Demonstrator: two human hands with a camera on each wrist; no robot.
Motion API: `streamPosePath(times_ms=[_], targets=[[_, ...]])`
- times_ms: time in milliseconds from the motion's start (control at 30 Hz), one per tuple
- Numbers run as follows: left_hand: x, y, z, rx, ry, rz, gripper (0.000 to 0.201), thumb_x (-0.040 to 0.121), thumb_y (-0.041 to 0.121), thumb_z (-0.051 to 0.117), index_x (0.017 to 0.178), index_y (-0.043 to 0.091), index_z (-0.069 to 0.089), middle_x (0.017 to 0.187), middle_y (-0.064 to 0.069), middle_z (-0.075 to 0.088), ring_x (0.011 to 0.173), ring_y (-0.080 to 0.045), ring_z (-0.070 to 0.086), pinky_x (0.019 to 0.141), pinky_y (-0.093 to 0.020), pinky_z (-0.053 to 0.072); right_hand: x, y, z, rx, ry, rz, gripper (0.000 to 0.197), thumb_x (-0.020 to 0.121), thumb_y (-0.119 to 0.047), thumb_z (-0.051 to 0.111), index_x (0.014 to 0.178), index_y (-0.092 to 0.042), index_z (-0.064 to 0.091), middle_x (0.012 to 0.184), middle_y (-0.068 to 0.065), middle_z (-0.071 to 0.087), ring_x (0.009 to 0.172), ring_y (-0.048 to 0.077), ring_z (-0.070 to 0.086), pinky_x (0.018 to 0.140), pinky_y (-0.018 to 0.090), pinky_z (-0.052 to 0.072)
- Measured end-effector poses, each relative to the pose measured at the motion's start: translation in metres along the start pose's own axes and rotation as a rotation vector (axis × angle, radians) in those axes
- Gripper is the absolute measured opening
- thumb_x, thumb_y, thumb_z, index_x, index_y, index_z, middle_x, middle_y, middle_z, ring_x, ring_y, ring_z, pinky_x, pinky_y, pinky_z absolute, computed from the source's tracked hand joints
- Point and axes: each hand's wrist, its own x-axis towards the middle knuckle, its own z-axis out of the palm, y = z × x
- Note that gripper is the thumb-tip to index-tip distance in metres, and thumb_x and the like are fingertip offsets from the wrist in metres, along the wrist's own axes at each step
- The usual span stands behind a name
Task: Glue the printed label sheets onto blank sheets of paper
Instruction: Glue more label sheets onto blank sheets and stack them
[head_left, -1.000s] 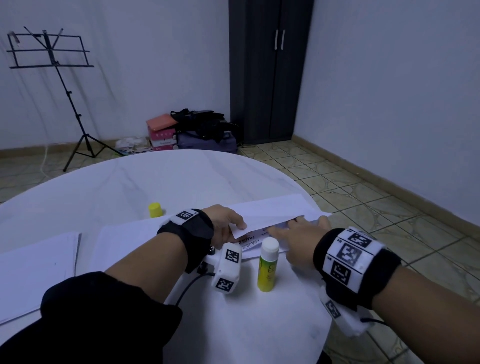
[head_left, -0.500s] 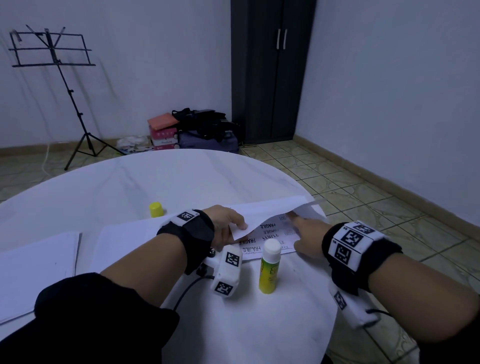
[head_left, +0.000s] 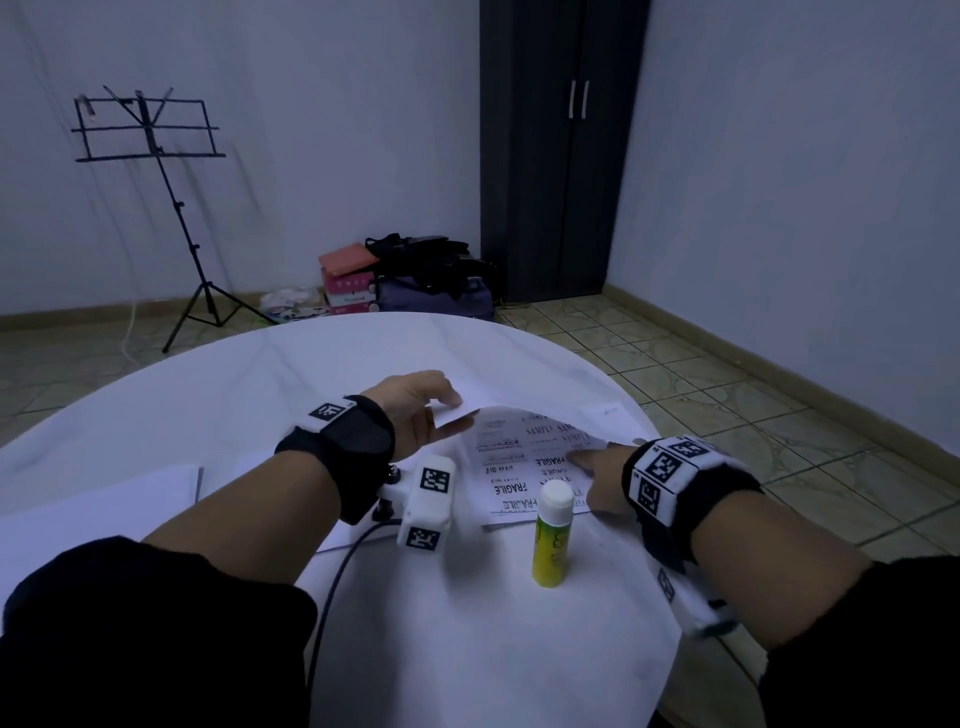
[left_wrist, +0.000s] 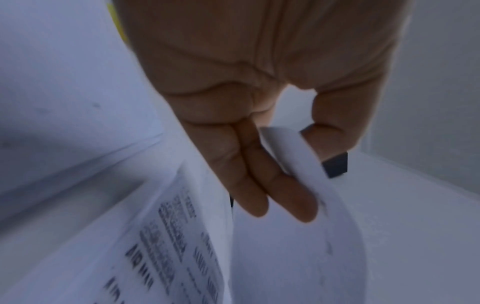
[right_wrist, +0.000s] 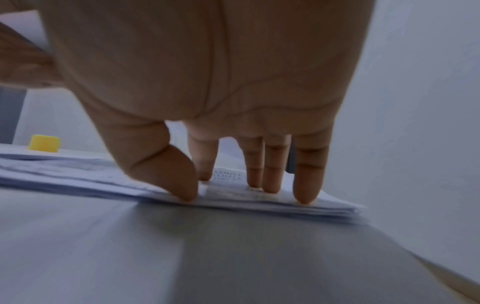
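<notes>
Paper fills both my hands. My left hand (head_left: 415, 410) pinches the corner of the top sheet (left_wrist: 298, 236) between thumb and fingers, lifting it off the stack of printed label sheets (head_left: 524, 467) on the round white table (head_left: 260, 395). My right hand (head_left: 602, 470) lies flat, fingertips (right_wrist: 303, 193) pressing the stack down. An uncapped glue stick (head_left: 551, 535) stands just beside the stack's near edge, its yellow cap (right_wrist: 44, 143) well beyond.

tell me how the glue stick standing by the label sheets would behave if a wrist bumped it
The glue stick stands upright, tall and narrow on a small base, so a knock would probably tip it. Its round body would then likely roll on the smooth table. It stands close to the right hand, which presses the label sheets, so a bump seems plausible.
</notes>
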Motion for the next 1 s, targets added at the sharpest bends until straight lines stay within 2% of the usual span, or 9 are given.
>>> streamPosePath(times_ms=[200,367,500,567,633,700,833,933,1000], targets=[[-0.027,0.002,-0.04,0.008,0.106,-0.049,0.008,0.088,-0.005,0.051,0.085,0.002,0.053,0.094,-0.012,0.061,0.068,-0.031,0.07,0.064,-0.041,0.06,0.047,0.017,0.022,0.015,-0.017,0.128,0.072,0.057,-0.049,0.053,0.126,-0.028,0.05,0.119,0.014,0.06,0.106,0.037,0.057,0.092,0.05,0.046],[-0.066,-0.005,-0.072,0.076,0.177,-0.101,0.008,0.091,-0.002,0.053,0.093,0.003,0.059,0.089,-0.004,0.055,0.073,-0.022,0.063,0.058,-0.041,0.059,-0.019,-0.003,0.0,-0.02,0.031,0.145,0.06,0.055,-0.046,0.059,0.11,-0.026,0.046,0.121,0.003,0.052,0.109,0.027,0.054,0.094,0.044,0.044],[-0.094,-0.009,-0.093,0.165,0.282,-0.062,0.051,0.085,-0.016,0.048,0.131,0.006,0.05,0.107,-0.016,0.058,0.073,-0.025,0.059,0.055,-0.029,0.056,-0.04,-0.005,0.0,0.108,-0.045,0.055,0.099,0.055,-0.04,0.076,0.141,-0.025,0.028,0.133,0.004,0.042,0.119,0.025,0.047,0.087,0.029,0.044],[-0.109,-0.013,-0.104,0.234,0.318,-0.05,0.056,0.084,-0.019,0.048,0.135,0.003,0.046,0.107,-0.017,0.057,0.077,-0.026,0.056,0.05,-0.023,0.052,-0.05,-0.003,0.003,0.24,-0.095,-0.046,0.106,0.046,-0.041,0.081,0.14,-0.026,0.033,0.115,-0.003,0.046,0.104,0.017,0.052,0.074,0.022,0.046],[-0.124,-0.019,-0.113,0.317,0.334,-0.058,0.057,0.084,-0.019,0.049,0.137,0.001,0.044,0.107,-0.016,0.058,0.077,-0.024,0.058,0.048,-0.02,0.052,-0.064,-0.005,0.006,0.415,-0.147,-0.133,0.076,0.048,-0.038,0.084,0.116,-0.034,0.05,0.093,-0.008,0.046,0.08,0.011,0.049,0.056,0.015,0.038],[-0.139,-0.026,-0.12,0.384,0.331,-0.081,0.057,0.085,-0.018,0.051,0.138,0.001,0.043,0.11,-0.016,0.059,0.08,-0.024,0.061,0.052,-0.022,0.054,-0.071,-0.009,0.012,0.576,-0.164,-0.147,0.059,0.045,-0.038,0.083,0.097,-0.031,0.057,0.088,-0.004,0.048,0.078,0.015,0.045,0.056,0.021,0.032],[-0.165,-0.041,-0.133,0.615,0.297,-0.168,0.058,0.082,-0.011,0.06,0.137,0.007,0.049,0.119,-0.013,0.061,0.102,-0.031,0.063,0.085,-0.036,0.056,-0.072,-0.02,0.022,0.761,-0.108,-0.141,0.054,0.042,-0.042,0.08,0.087,-0.019,0.06,0.083,0.006,0.053,0.074,0.021,0.043,0.055,0.025,0.03],[-0.179,-0.05,-0.133,0.78,0.211,-0.222,0.06,0.082,-0.005,0.065,0.136,0.013,0.05,0.121,-0.01,0.058,0.1,-0.026,0.062,0.076,-0.03,0.057,-0.071,-0.026,0.024,0.842,-0.06,-0.075,0.032,0.067,-0.032,0.078,0.085,-0.014,0.058,0.077,0.01,0.048,0.064,0.02,0.04,0.051,0.025,0.029],[-0.185,-0.054,-0.132,0.896,0.156,-0.247,0.064,0.08,-0.002,0.069,0.138,0.016,0.048,0.129,-0.01,0.053,0.106,-0.028,0.061,0.085,-0.036,0.056,-0.067,-0.026,0.028,0.867,-0.027,-0.045,0.019,0.08,-0.025,0.07,0.088,-0.013,0.058,0.083,0.01,0.05,0.069,0.021,0.042,0.053,0.025,0.031]])
